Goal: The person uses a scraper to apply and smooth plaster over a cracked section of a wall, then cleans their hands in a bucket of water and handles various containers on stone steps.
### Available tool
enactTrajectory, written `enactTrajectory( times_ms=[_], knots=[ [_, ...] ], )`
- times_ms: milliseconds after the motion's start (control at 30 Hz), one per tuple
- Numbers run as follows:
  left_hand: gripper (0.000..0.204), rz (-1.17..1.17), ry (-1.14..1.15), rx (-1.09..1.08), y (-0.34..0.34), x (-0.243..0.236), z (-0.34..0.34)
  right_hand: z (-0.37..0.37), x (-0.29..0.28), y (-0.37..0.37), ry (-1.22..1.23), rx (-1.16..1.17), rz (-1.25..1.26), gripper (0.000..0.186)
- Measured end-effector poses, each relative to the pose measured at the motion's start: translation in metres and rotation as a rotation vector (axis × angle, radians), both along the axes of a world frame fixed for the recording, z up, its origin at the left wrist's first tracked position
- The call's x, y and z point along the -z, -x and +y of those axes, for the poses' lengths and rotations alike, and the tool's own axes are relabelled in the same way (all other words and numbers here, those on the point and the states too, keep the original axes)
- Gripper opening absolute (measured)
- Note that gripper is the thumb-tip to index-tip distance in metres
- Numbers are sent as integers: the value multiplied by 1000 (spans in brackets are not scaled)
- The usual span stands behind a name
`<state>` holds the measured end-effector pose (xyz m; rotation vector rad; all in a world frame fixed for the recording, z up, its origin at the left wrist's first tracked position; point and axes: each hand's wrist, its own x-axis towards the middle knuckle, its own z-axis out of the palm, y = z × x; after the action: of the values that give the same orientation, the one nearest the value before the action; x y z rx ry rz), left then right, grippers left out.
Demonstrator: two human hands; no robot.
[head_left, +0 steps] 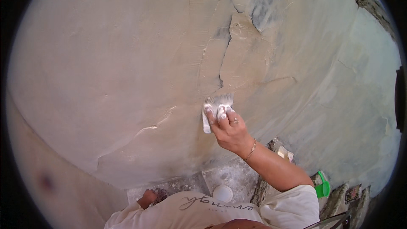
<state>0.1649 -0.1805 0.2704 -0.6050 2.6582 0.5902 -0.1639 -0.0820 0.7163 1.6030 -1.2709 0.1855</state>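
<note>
Your white shirt (190,216) carries the clearest writing in view: dark flowing script (199,201) across the chest, upside down from where you look, with a line of much smaller lettering below it. A small dark piece (353,194) at the lower right bears reddish markings too small to make out.

Your right hand (232,135) is up against the plastered wall (127,59), its fingers (210,115) bent and closed on a flat, whitened tool (218,100); its exact kind is hard to tell under the coating. The tool lies beneath your fingertips, between them and the wall. Its frayed-looking upper edge reaches past the fingertips, and a white corner juts out at the lower left. The fingertips themselves are caked white. You wear a ring (235,121) on that hand and a thin bracelet (252,149) at the wrist.

Just above the tool, a dark crack (224,59) runs up the wall along a raised cream patch (246,51), with a grey patch (267,9) at the upper right of it.

Your left hand (148,197) is low at your side, well apart from the tool, next to something dark and mottled (161,195); whether it grips anything, you cannot tell from here.

Below, a round white object (222,193) sits on the speckled floor (239,174), and a bright green plastic piece (323,187) shows beyond your right arm.
</note>
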Motion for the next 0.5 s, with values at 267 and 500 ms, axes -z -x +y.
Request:
enactTrajectory(
  times_ms=[267,500],
  knots=[
    [33,-181,-38,-406,-73,80,-7,49,-52,-9,-90,-19,-579,43],
    [36,-207,-7,-70,-47,38,-4,38,-104,-19,-343,-119,-718,23]
  ],
)
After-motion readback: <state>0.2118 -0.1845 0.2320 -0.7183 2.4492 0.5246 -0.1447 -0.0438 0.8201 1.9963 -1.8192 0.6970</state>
